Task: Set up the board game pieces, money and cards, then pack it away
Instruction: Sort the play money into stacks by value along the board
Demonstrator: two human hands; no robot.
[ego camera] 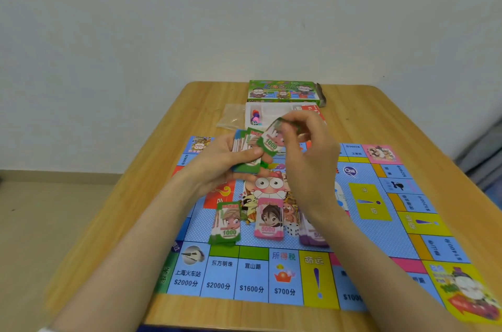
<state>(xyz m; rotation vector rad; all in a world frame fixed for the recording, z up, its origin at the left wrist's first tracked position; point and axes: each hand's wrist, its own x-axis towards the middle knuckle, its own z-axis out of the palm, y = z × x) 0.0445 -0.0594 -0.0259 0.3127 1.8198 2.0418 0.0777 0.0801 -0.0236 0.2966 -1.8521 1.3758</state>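
A blue game board (380, 223) lies flat on the wooden table (380, 120). My left hand (217, 160) grips a fanned stack of play money (244, 141) above the board's far side. My right hand (307, 158) pinches one green 1000 note (271, 143) at the top of that stack. Three money piles sit on the board's middle: a green 1000 pile (226, 223), a pink 5000 pile (269, 220) and a purple pile (312, 236), the last partly hidden by my right forearm.
A green game box (282, 91) stands at the table's far edge. In front of it is a white tray (267, 111) holding coloured pieces and dice, with red cards (312, 109) in it. A clear plastic bag (231, 114) lies left of the tray.
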